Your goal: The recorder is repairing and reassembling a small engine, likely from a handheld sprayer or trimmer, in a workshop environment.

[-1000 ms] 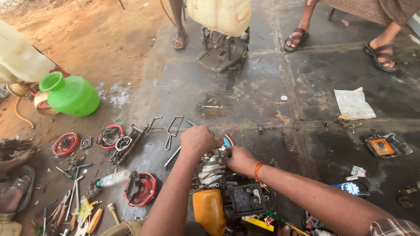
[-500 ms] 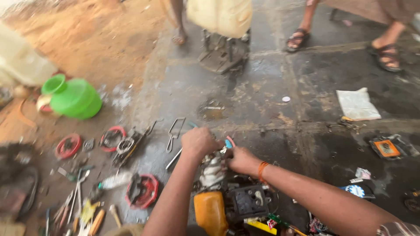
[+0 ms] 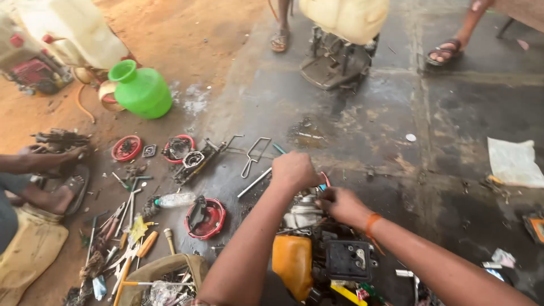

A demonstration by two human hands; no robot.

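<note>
- A view looking down from the person's head at a small engine [image 3: 309, 218] standing on a stained concrete floor [image 3: 362, 119], close to the person's body so that both arms reach it easily.
- The left hand [image 3: 293, 170] is curled into a closed fist over the top of the engine, knuckles up. It appears to grip a tool or a part there, but the fist hides what it is.
- The right hand [image 3: 339, 205] lies just beside it on the engine's right side, fingers bent and pinched against the metal, seemingly steadying it. An orange band [image 3: 371, 225] circles that wrist.
- An orange fuel tank [image 3: 292, 265] is fixed to the engine's near side, next to a black housing [image 3: 348, 259].
- Loose parts lie spread on the floor to the left, within arm's reach: a red round cover [image 3: 206, 218], two more red rings [image 3: 153, 148], a clear plastic bottle [image 3: 175, 199], and a scatter of screwdrivers and wrenches [image 3: 127, 226].
- A green plastic pot [image 3: 140, 89] stands farther off on the sandy ground.
- Another person's bare foot [image 3: 54, 198] rests at the left edge; sandalled feet [image 3: 279, 41] stand at the top.
</note>
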